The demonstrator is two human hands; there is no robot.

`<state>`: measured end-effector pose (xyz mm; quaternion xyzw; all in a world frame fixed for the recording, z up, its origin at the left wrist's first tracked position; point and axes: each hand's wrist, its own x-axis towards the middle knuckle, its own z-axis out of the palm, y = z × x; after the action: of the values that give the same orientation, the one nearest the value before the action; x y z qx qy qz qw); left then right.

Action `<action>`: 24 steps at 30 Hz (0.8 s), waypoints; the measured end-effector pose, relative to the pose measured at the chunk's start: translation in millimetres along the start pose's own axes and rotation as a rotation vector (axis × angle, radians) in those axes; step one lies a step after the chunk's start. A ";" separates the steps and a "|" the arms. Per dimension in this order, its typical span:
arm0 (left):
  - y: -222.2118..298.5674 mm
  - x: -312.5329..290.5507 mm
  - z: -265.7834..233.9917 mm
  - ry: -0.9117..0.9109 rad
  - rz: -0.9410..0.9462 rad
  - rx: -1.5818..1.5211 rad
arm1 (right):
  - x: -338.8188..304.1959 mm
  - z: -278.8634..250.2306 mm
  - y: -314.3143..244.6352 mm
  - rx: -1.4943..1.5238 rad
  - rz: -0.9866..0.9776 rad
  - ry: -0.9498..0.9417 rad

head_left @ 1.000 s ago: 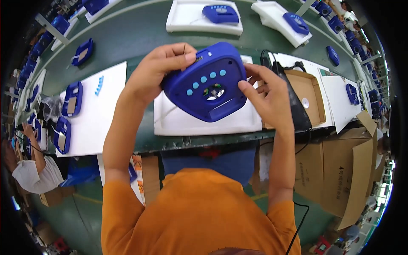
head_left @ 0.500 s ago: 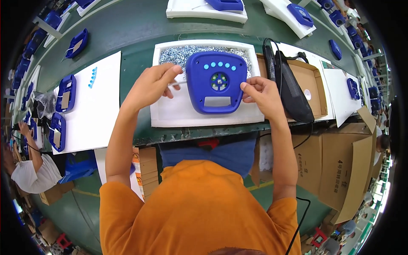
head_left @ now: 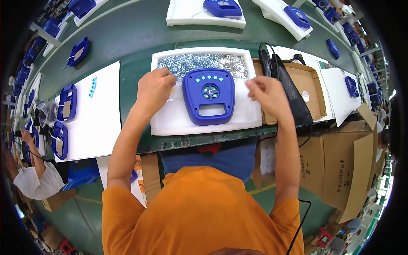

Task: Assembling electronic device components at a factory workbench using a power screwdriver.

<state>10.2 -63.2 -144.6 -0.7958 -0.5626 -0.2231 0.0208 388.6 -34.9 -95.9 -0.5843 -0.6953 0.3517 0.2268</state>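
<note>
A blue plastic housing lies on a white foam tray, its face up. Along its top runs a row of light-blue buttons; below are a round opening showing green parts and a rectangular window. My left hand is just left of the housing, by the small metal nuts at the tray's back. Its fingers are curled together, and whatever they may hold is hidden. To the right of the housing, apart from it, my right hand hovers with loosely bent fingers and nothing visible in them.
At left, a white board carries a light-blue button strip and two blue housings. A black mesh pouch leans over a shallow cardboard box at right. Another person sits at far left.
My right hand has let go of the housing's right edge. The housing now lies lower and nearer me on the tray. My left hand has curled its fingers closer together.
</note>
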 end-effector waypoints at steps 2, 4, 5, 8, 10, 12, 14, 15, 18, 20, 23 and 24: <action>-0.9 2.8 8.9 0.002 0.056 0.058 | -1.6 -30.8 10.1 0.164 0.002 0.142; -2.7 3.6 11.8 -0.014 0.067 0.070 | -4.1 -67.7 23.4 0.216 0.004 0.254; -2.7 4.2 13.9 -0.028 0.067 0.089 | -3.8 -84.2 28.6 0.242 0.020 0.305; -5.6 0.0 15.8 -0.001 0.043 0.115 | -2.6 -126.9 62.0 0.312 0.041 0.429; -5.5 4.1 16.4 0.000 0.069 0.109 | -5.7 -151.4 93.3 0.267 0.108 0.505; -6.1 6.7 14.3 -0.005 0.082 0.125 | -8.2 -167.6 131.7 0.144 0.180 0.539; -3.7 13.9 12.2 0.059 0.130 0.123 | -13.5 -184.1 173.9 -0.164 0.340 0.500; -2.1 15.8 10.0 0.070 0.123 0.119 | -14.8 -180.8 185.8 -0.166 0.343 0.509; 12.3 27.1 -5.8 0.108 0.079 0.012 | -14.2 -169.8 201.7 -0.606 0.310 0.450; 21.9 37.6 -13.7 0.126 0.039 -0.103 | -12.3 -159.5 197.1 -0.691 0.319 0.390; 33.5 55.2 -16.3 0.171 -0.006 -0.335 | -16.7 -159.9 208.4 -0.649 0.344 0.403; 36.9 58.4 -15.5 0.196 -0.014 -0.460 | -16.6 -163.7 211.4 -0.649 0.335 0.399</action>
<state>54.1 -29.3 -100.5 -0.7501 -0.4977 -0.4217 -0.1081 649.1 0.4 -147.4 -0.7871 -0.6080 0.0259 0.1008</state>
